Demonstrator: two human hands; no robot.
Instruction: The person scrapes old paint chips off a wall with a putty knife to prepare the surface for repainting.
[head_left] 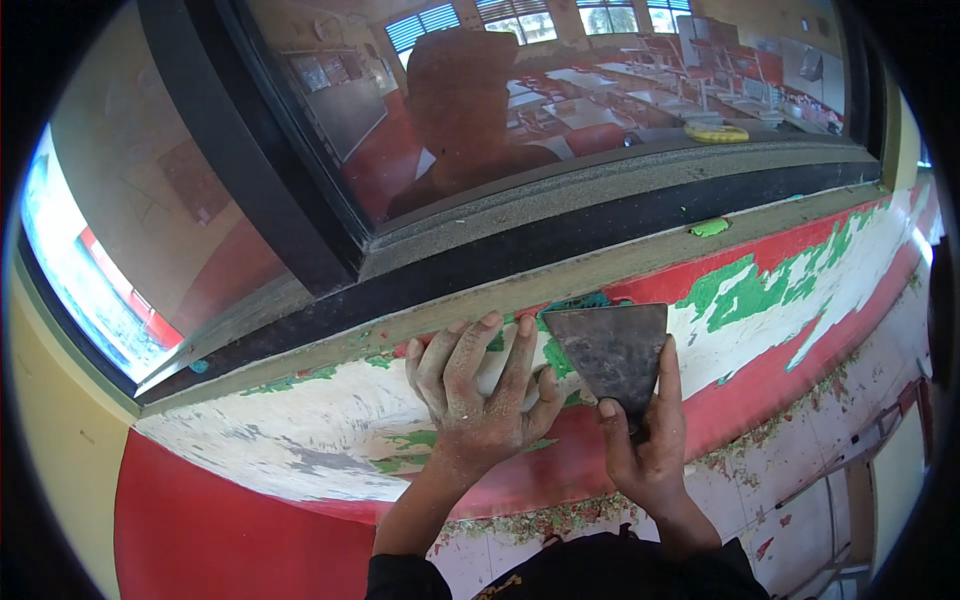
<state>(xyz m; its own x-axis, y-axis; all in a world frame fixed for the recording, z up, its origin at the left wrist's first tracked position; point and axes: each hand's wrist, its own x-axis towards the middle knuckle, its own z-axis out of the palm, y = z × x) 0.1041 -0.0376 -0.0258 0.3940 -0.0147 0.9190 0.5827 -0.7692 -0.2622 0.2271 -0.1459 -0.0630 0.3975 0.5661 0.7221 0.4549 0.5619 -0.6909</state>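
Note:
My right hand (650, 435) grips a wide scraper (612, 345) by its handle, index finger stretched along the side of the blade. The dark, worn blade points up toward the ledge below the window, its straight edge near teal and green paint scraps. To its left, my left hand (478, 390) is spread with dusty fingers against the wall (290, 430). That wall shows bare white patches, leftover green paint (755, 290) and red paint (560, 450). Whether the blade touches the wall cannot be made out.
Above the wall runs a dark window frame (580, 218); its glass reflects a person's outline. A loose green flake (710, 228) lies on the ledge. Paint chips (520, 522) litter the tiled floor along the wall's foot. Metal-framed furniture (850, 500) stands at the right.

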